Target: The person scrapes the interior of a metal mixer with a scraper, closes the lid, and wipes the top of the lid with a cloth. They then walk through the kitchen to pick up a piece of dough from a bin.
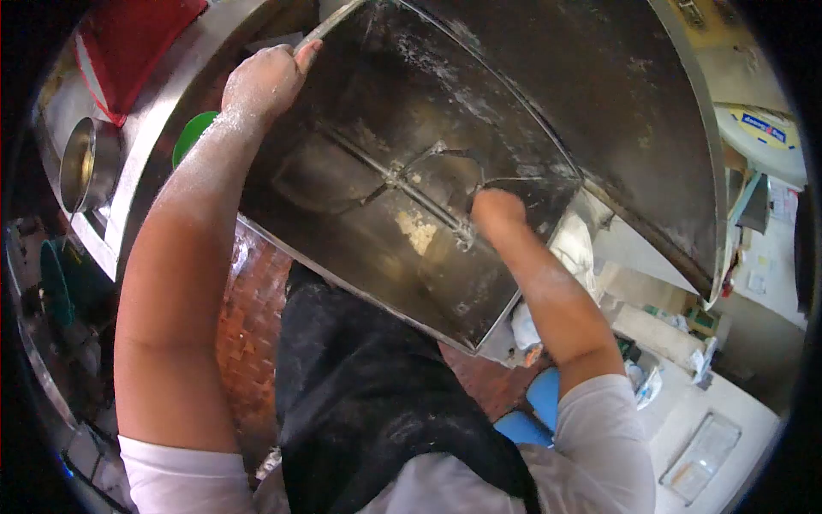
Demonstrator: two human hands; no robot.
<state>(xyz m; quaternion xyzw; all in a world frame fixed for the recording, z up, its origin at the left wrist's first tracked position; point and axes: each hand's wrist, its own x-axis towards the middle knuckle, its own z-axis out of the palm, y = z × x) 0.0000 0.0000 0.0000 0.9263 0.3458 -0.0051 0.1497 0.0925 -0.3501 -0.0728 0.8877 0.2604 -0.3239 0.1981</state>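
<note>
A large metal mixing trough [377, 291] stands open in front of me, its inner walls streaked with pale residue. Across it runs a metal mixer shaft [355, 152] with bent blades and bits of dough stuck on. A patch of crumbly dough [417, 231] lies on the trough's bottom beside the shaft. My left hand [264, 81], dusted with flour, is closed on the trough's rim at the upper left. Inside the trough, my right hand [499, 214] is closed by the shaft's right end, against a bent blade. Its fingers are partly hidden, and what they hold cannot be made out.
The trough's raised metal lid [634, 103] stands at the right. At the left are a steel pot [90, 163], a green bowl [193, 137] and a red cloth [128, 47]. A white plastic bag [574, 248] hangs by the trough's right side, above blue objects [541, 398].
</note>
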